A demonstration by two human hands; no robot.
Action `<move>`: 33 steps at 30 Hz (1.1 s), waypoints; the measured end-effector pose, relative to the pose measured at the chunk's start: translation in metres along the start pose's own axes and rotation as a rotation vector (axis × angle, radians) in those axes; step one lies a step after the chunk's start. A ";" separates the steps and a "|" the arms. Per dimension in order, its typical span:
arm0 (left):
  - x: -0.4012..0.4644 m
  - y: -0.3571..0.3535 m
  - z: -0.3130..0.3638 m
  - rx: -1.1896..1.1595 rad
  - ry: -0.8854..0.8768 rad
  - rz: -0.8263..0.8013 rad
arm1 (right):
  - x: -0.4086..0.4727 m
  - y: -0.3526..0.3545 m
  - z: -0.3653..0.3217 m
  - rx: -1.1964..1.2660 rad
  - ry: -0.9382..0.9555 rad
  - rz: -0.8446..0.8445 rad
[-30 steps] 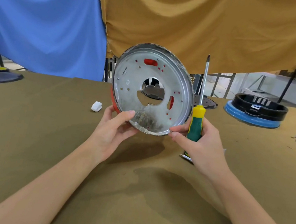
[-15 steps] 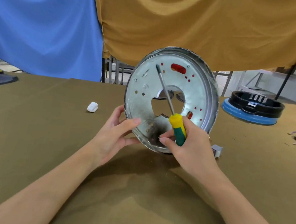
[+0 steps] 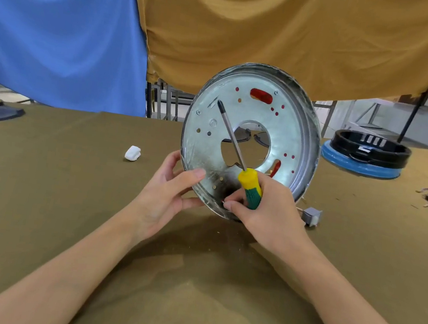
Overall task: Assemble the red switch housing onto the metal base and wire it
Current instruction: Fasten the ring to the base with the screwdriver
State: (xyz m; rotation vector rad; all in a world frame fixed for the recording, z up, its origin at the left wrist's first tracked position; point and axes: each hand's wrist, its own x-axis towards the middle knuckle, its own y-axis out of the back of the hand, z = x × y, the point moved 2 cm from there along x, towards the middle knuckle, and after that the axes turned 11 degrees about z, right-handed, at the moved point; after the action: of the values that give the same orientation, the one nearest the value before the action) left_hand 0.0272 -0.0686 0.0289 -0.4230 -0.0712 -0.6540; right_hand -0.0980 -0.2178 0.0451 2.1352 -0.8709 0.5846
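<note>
The left hand (image 3: 164, 196) holds the lower left rim of the metal base (image 3: 251, 139), thumb laid on its face, fingers curled behind. The right hand (image 3: 268, 215) grips the screwdriver (image 3: 249, 184) by its yellow-green handle, with the fingertips touching the lower rim; the shaft slants up left across the face. The base stands tilted on edge above the worktop (image 3: 40, 193). Red housing (image 3: 261, 96) shows through the slots from behind. The base appears to be thin, stiff sheet metal, light, probably sharp-edged; hold it by the rolled rim. A grey connector (image 3: 312, 216) lies just beside it; a white piece (image 3: 132, 153) lies farther left. Beyond sits a black-and-blue unit (image 3: 366, 154). No legible writing is visible.
</note>
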 end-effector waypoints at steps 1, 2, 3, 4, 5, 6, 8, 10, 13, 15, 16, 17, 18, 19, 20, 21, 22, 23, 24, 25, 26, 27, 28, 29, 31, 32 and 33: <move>0.000 0.000 0.000 0.005 -0.002 0.000 | 0.000 0.000 0.000 -0.002 0.001 0.009; 0.001 0.001 0.000 0.009 -0.003 0.000 | 0.000 0.000 0.000 -0.002 0.002 0.017; 0.001 0.001 0.000 0.013 -0.005 0.000 | 0.000 -0.001 0.000 -0.005 0.004 0.022; 0.002 0.001 0.000 0.016 -0.007 0.000 | 0.000 -0.002 0.000 -0.014 0.005 0.024; 0.001 0.001 -0.001 0.020 -0.007 -0.004 | 0.000 -0.003 0.001 -0.028 0.005 0.024; 0.001 0.000 -0.002 0.025 -0.007 -0.008 | -0.001 -0.005 0.001 -0.043 0.001 0.023; 0.000 -0.001 -0.003 0.038 -0.010 -0.014 | -0.001 -0.007 0.001 -0.054 -0.020 0.017; -0.001 -0.001 -0.004 0.035 -0.005 -0.019 | 0.001 -0.007 0.003 -0.003 -0.066 -0.008; -0.001 -0.001 -0.004 0.032 0.002 -0.020 | 0.003 -0.005 0.008 0.040 -0.108 -0.039; 0.000 0.000 -0.005 0.042 0.001 -0.019 | 0.003 -0.006 0.008 0.019 -0.086 -0.046; 0.000 0.001 -0.006 0.044 0.004 -0.019 | 0.003 -0.006 0.009 0.022 -0.084 -0.044; 0.000 0.001 -0.007 0.045 0.007 -0.020 | 0.003 -0.007 0.009 0.034 -0.087 -0.042; 0.000 0.001 -0.007 0.046 0.011 -0.021 | 0.003 -0.008 0.009 0.045 -0.091 -0.041; 0.000 0.001 -0.008 0.048 0.014 -0.021 | 0.004 -0.008 0.008 0.049 -0.094 -0.045; 0.000 0.002 -0.009 0.050 0.018 -0.023 | 0.005 -0.008 0.009 0.051 -0.101 -0.054; 0.000 0.002 -0.009 0.054 0.023 -0.030 | 0.006 -0.008 0.010 0.061 -0.116 -0.066; 0.000 0.002 -0.010 0.059 0.030 -0.045 | 0.007 -0.006 0.011 0.080 -0.135 -0.075; 0.001 0.003 -0.010 0.065 0.036 -0.069 | 0.008 -0.005 0.011 0.098 -0.146 -0.080; 0.002 0.003 -0.011 0.078 0.037 -0.100 | 0.009 -0.004 0.011 0.104 -0.147 -0.083; 0.003 0.004 -0.011 0.099 0.037 -0.133 | 0.009 -0.003 0.012 0.098 -0.138 -0.084; 0.004 0.004 -0.012 0.122 0.041 -0.162 | 0.010 -0.003 0.012 0.088 -0.126 -0.087; 0.004 0.005 -0.012 0.139 0.047 -0.181 | 0.011 -0.003 0.011 0.080 -0.113 -0.091; 0.004 0.006 -0.012 0.149 0.048 -0.190 | 0.012 -0.002 0.010 0.075 -0.103 -0.097; 0.005 0.007 -0.012 0.159 0.041 -0.192 | 0.012 -0.002 0.009 0.075 -0.094 -0.105; 0.005 0.006 -0.011 0.195 0.020 -0.173 | 0.013 0.000 0.008 0.083 -0.085 -0.121; 0.005 0.005 -0.011 0.212 0.008 -0.156 | 0.014 0.001 0.008 0.089 -0.081 -0.129; 0.005 0.004 -0.010 0.222 -0.006 -0.142 | 0.014 0.001 0.008 0.095 -0.077 -0.137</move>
State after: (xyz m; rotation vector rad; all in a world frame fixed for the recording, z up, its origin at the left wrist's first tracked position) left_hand 0.0325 -0.0726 0.0189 -0.2068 -0.1791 -0.7760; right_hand -0.0887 -0.2302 0.0495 2.2954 -0.7433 0.4848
